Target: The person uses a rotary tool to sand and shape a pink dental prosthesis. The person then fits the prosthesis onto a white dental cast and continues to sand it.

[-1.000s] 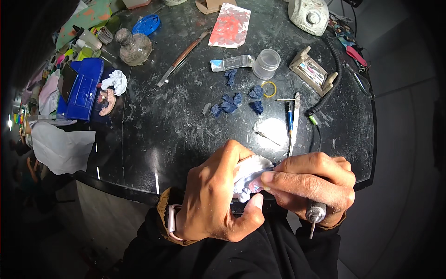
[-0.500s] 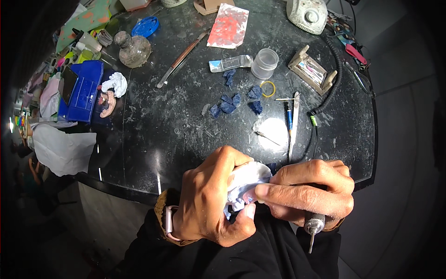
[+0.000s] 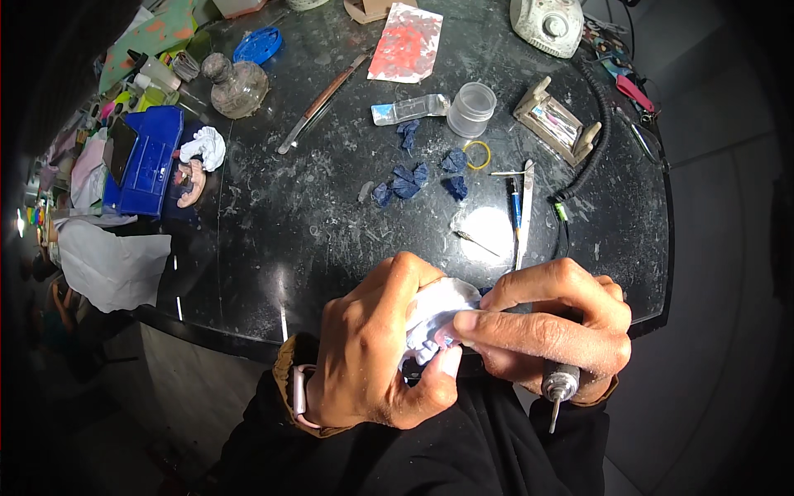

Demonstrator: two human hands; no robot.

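Observation:
Near the table's front edge, my left hand is wrapped round a white dental plaster cast, its thumb bent along the near side. A small pinkish piece shows on the cast between my two hands. My right hand is closed round a rotary handpiece, whose metal bur points down toward my lap. The thumb and fingertips of that same hand touch the cast and the pink piece. Most of the handpiece's body is hidden behind my fingers.
Beyond my hands lie dark blue crumpled scraps, a clear round cup, a yellow ring, a loose bur and a blue-handled tool. A coiled cord runs down the right. A blue box and another cast stand left.
Both hands and the cast have shifted up very slightly. My right index finger is arched a little higher, and the handpiece has risen slightly with that hand.

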